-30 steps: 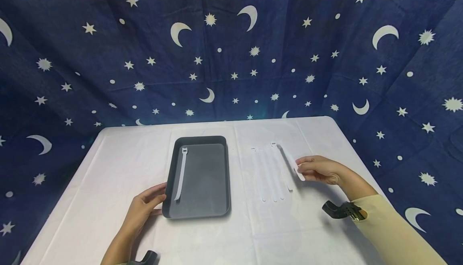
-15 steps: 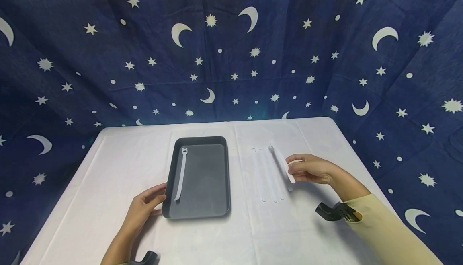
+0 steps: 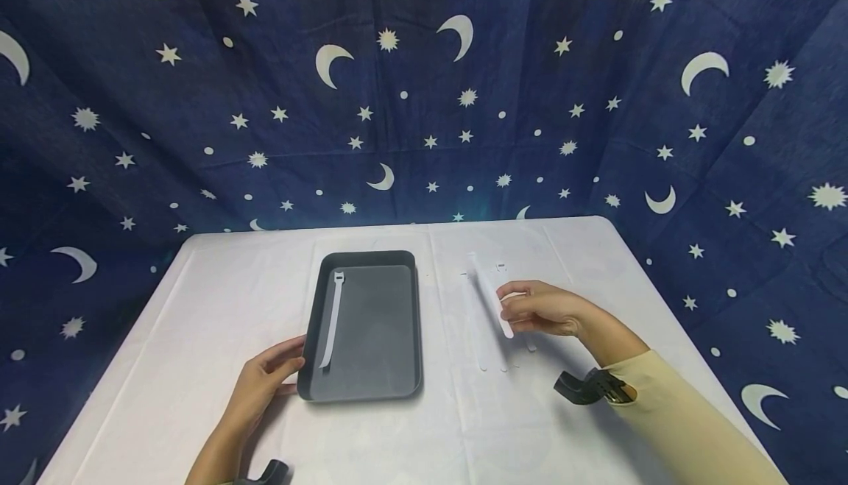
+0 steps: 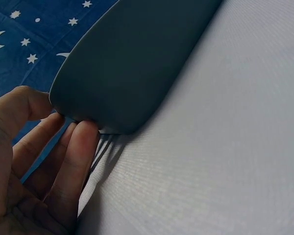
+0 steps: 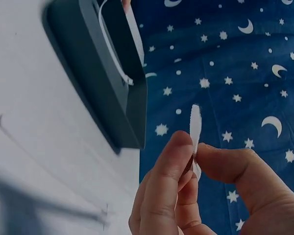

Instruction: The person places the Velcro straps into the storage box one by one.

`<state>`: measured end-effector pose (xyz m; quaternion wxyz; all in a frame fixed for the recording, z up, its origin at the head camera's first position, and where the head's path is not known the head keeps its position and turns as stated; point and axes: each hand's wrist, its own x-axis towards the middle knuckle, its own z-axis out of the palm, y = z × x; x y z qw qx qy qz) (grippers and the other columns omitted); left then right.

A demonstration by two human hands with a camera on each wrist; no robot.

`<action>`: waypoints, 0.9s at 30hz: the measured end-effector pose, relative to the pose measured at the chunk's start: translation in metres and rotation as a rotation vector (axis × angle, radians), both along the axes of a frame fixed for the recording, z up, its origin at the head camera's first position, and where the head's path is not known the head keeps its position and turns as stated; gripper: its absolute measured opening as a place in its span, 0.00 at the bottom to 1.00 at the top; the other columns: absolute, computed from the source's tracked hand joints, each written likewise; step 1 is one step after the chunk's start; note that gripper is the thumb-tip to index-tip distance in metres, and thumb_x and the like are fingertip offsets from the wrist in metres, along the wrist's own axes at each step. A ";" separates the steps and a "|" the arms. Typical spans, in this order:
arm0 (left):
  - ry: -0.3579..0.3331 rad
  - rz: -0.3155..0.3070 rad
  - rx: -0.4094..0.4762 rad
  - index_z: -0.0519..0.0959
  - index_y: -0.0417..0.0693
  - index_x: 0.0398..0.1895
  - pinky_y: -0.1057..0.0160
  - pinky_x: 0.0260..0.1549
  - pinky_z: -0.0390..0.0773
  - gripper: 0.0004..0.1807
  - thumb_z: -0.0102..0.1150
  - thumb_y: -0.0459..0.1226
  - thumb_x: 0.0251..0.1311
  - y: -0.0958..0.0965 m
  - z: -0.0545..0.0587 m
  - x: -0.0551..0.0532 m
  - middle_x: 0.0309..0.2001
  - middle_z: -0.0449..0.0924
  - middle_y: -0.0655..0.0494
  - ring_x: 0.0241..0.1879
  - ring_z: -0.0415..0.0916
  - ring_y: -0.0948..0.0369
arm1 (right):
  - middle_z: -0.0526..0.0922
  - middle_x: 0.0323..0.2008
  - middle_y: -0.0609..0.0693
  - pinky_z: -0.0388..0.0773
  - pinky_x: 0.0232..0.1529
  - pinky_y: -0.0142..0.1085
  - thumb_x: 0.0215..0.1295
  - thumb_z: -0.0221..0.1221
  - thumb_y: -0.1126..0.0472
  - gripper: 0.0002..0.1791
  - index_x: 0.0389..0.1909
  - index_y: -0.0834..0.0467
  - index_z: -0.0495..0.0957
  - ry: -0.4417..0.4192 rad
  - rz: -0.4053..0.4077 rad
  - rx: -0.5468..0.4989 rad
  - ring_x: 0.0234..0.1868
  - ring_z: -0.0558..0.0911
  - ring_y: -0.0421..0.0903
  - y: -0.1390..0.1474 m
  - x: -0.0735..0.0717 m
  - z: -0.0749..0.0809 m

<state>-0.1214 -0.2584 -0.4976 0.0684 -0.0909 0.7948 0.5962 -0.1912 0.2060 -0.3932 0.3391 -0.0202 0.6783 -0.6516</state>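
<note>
My right hand (image 3: 539, 310) pinches a white strap with a slotted head, a cable tie (image 3: 492, 295), between thumb and fingertips. The tie slants up and away over the other cable ties on the table; the right wrist view shows its held end (image 5: 195, 122) edge-on. Several flat white ties (image 3: 482, 330) lie lengthwise below it, hard to tell from the cloth. At the left edge of a dark grey tray (image 3: 419, 323), my left hand (image 3: 261, 382) holds the near corner, thumb at the rim and fingers against the outer wall. One cable tie (image 3: 333, 319) lies inside the tray, along its left side.
A white cloth (image 3: 199, 301) covers the table. Behind it hangs a dark blue curtain (image 3: 424, 124) with moons and stars. Black wrist mounts (image 3: 589, 387) are worn at both wrists.
My right hand has moved left with the cable tie, from the right end of the row across the other ties toward the tray. The left hand and tray have stayed put.
</note>
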 end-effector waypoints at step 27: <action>0.007 -0.004 0.013 0.71 0.42 0.67 0.61 0.38 0.87 0.29 0.63 0.40 0.63 0.000 0.001 -0.001 0.64 0.73 0.38 0.51 0.82 0.63 | 0.79 0.28 0.50 0.87 0.39 0.36 0.56 0.56 0.74 0.13 0.42 0.61 0.71 -0.063 0.070 -0.036 0.32 0.82 0.42 -0.103 -0.014 -0.003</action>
